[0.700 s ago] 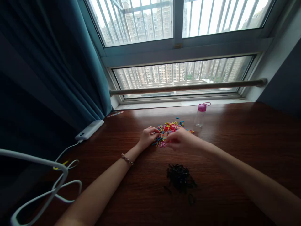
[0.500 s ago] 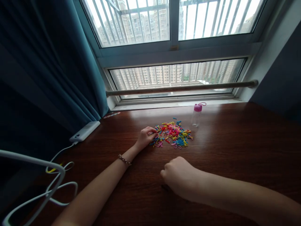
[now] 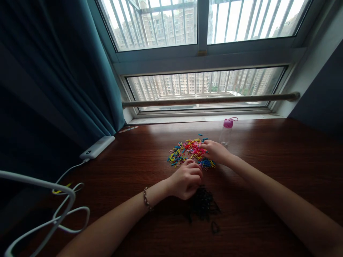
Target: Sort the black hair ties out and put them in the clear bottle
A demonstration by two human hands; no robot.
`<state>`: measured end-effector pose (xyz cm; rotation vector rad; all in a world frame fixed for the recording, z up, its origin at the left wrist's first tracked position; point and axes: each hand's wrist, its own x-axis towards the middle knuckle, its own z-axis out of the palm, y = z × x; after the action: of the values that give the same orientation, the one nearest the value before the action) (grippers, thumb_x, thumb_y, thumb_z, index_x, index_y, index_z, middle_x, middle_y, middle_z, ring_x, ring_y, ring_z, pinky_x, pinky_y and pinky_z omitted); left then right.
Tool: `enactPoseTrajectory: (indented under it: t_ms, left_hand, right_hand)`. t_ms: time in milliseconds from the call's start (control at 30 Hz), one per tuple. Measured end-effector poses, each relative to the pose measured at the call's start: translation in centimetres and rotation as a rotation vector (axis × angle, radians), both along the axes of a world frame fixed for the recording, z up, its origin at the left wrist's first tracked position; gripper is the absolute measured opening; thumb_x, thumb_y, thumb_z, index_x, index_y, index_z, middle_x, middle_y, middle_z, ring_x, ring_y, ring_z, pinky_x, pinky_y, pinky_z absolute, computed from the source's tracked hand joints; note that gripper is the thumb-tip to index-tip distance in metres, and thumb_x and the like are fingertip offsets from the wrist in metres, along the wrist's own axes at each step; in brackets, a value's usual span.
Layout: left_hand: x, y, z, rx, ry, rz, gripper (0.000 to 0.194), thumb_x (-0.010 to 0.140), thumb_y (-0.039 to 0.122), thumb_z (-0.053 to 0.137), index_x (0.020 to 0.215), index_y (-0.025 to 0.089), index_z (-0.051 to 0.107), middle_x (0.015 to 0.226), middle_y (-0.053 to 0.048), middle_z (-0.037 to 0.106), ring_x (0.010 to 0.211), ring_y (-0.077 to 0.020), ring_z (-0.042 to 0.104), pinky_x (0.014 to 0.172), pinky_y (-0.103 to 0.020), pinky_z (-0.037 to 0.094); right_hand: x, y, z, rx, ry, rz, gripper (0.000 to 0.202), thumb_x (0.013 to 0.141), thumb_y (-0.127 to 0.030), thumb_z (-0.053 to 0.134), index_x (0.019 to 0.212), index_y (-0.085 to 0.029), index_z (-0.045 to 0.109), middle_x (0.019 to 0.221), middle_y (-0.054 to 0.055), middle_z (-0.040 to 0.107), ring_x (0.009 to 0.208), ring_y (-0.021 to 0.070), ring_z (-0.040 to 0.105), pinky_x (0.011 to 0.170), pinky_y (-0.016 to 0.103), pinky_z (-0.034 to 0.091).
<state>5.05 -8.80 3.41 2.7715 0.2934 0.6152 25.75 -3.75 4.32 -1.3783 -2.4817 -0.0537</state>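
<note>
A pile of small looped plastic clips (image 3: 178, 153) in pink, yellow, blue and red lies on the wooden table. My right hand (image 3: 217, 151) reaches into its right side, thumb and fingers apart among the pink and red clips. Just in front of the pile is my left hand (image 3: 187, 178), palm down with curled fingers; whatever they hold is hidden. Beneath and beside the left fingers sits a dark heap of black looped clips (image 3: 205, 203). One black clip (image 3: 215, 227) lies apart, nearer to me.
A clear bottle with a pink lid (image 3: 227, 124) stands behind my right hand. On the left, a white power bank (image 3: 98, 147) with a white cable (image 3: 68, 210) lies by the blue curtain (image 3: 107, 89). The window (image 3: 203, 57) and a rail (image 3: 211, 101) bound the back.
My left hand has moved from the coloured pile's left side toward me, to the black heap. My right hand has gone forward to the coloured pile, uncovering the black clips.
</note>
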Motion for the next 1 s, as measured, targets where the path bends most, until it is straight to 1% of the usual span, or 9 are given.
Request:
enactPoseTrajectory:
  t_ms: [133,267,400,500,600,667,733,833,1000]
  left_hand:
    - [0.0,0.3,-0.3,0.025,0.006,0.009,0.002,0.073,0.02,0.054,0.073,0.021,0.056,0.082,-0.001,0.063,0.093,-0.0185,0.052,0.094,-0.039,0.03]
    - [-0.8,1.8,-0.4,0.05,-0.015,0.134,0.01,0.079,0.023,0.05,0.073,0.019,0.058,0.08,-0.004,0.063,0.087,-0.0176,0.053,0.087,-0.036,0.036]
    - [-2.5,4.5,-0.7,0.048,-0.064,0.299,0.014,0.081,0.022,0.048,0.076,0.018,0.06,0.081,-0.005,0.063,0.081,-0.0164,0.054,0.077,-0.032,0.042]
    - [-3.8,6.3,-1.4,0.039,-0.125,0.403,0.013,0.081,0.021,0.049,0.076,0.018,0.061,0.08,-0.006,0.062,0.078,-0.0163,0.054,0.075,-0.031,0.043]
    - [-4.4,7.1,-2.0,0.017,-0.164,0.479,0.012,0.08,0.02,0.05,0.076,0.017,0.061,0.08,-0.006,0.062,0.078,-0.017,0.054,0.074,-0.031,0.043]
    - [-4.4,7.1,-2.1,0.001,-0.153,0.478,0.011,0.078,0.018,0.05,0.077,0.018,0.06,0.08,-0.006,0.062,0.079,-0.0172,0.054,0.075,-0.031,0.043]
    - [-4.3,6.8,-1.8,-0.008,-0.115,0.444,0.011,0.076,0.014,0.05,0.078,0.018,0.06,0.083,-0.005,0.062,0.082,-0.0174,0.053,0.078,-0.032,0.042]
    - [-4.1,6.4,-1.1,-0.013,-0.032,0.422,0.018,0.068,0.008,0.051,0.08,0.019,0.059,0.091,-0.003,0.061,0.089,-0.0183,0.051,0.084,-0.033,0.038]
    - [-3.9,6.4,-0.7,-0.025,0.054,0.446,0.015,0.064,0.013,0.056,0.077,0.02,0.058,0.093,-0.002,0.059,0.094,-0.0204,0.047,0.085,-0.034,0.036]
  right_hand:
    - [0.3,0.9,-1.5,-0.027,0.053,0.003,0.018,0.076,-0.023,0.061,0.094,-0.022,0.064,0.088,0.005,0.059,0.077,0.017,0.057,0.067,0.024,0.041]
    - [1.2,2.0,-2.1,-0.036,0.219,-0.005,0.012,0.077,-0.016,0.058,0.084,-0.019,0.067,0.078,0.004,0.061,0.069,0.0145,0.057,0.065,0.023,0.042]
    - [2.1,2.8,-2.4,0.001,0.359,-0.05,0.014,0.072,-0.008,0.058,0.08,-0.015,0.067,0.07,0.004,0.063,0.063,0.0138,0.057,0.059,0.022,0.042]
    - [2.3,3.0,-2.2,-0.001,0.41,-0.069,0.013,0.07,-0.007,0.059,0.076,-0.015,0.067,0.066,0.003,0.063,0.06,0.0134,0.057,0.056,0.021,0.041]
    - [2.3,3.0,-2.1,-0.01,0.426,-0.076,0.011,0.07,-0.008,0.061,0.074,-0.015,0.067,0.065,0.002,0.064,0.059,0.0134,0.057,0.054,0.021,0.041]
    - [2.2,2.9,-2.0,0.019,0.411,-0.068,0.009,0.072,-0.01,0.06,0.074,-0.015,0.067,0.066,0.002,0.064,0.06,0.0139,0.056,0.056,0.023,0.041]
    - [2.0,2.7,-2.1,0.066,0.377,-0.041,0.006,0.075,-0.015,0.061,0.074,-0.016,0.066,0.068,0.003,0.064,0.064,0.0153,0.055,0.06,0.025,0.042]
    - [1.5,2.3,-2.4,0.111,0.325,0.061,0.007,0.076,-0.024,0.062,0.078,-0.018,0.066,0.073,0.004,0.064,0.073,0.0178,0.053,0.068,0.029,0.043]
    - [-0.2,0.9,-2.4,0.146,0.27,0.259,0.014,0.08,-0.029,0.058,0.088,-0.02,0.065,0.088,0.006,0.062,0.087,0.0208,0.05,0.078,0.035,0.043]
